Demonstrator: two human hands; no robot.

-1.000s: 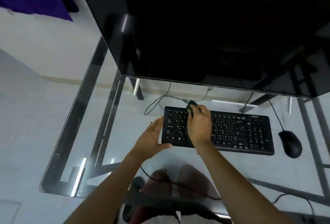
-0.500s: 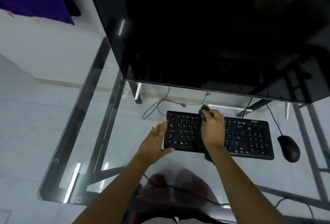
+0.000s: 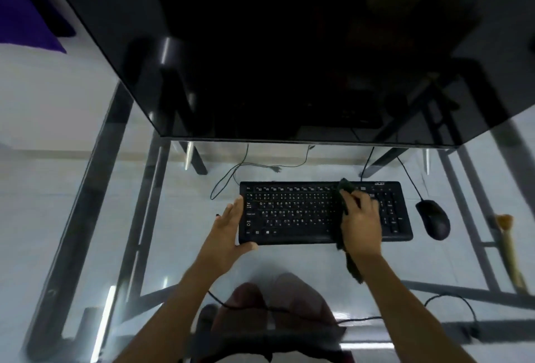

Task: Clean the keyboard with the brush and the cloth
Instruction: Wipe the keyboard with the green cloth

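Observation:
A black keyboard (image 3: pixel 295 212) lies flat on the glass desk (image 3: pixel 162 217). My left hand (image 3: pixel 230 229) braces its left end, thumb on the near corner and fingers along the left edge. My right hand (image 3: pixel 360 223) presses a dark cloth (image 3: pixel 346 187) onto the right half of the keys. One end of the cloth sticks out past my fingertips, the other hangs below my wrist. A wooden-handled brush (image 3: pixel 509 246) with tan bristles lies on the desk at the far right, untouched.
A large dark monitor (image 3: pixel 289 44) overhangs the back of the desk. A black mouse (image 3: pixel 433 219) sits right of the keyboard with its cable running back. Thin cables lie behind the keyboard. My knees show through the glass.
My right hand has slid the cloth rightward across the keys, from the left part of the keyboard to its right half. My left hand has stayed at the left end.

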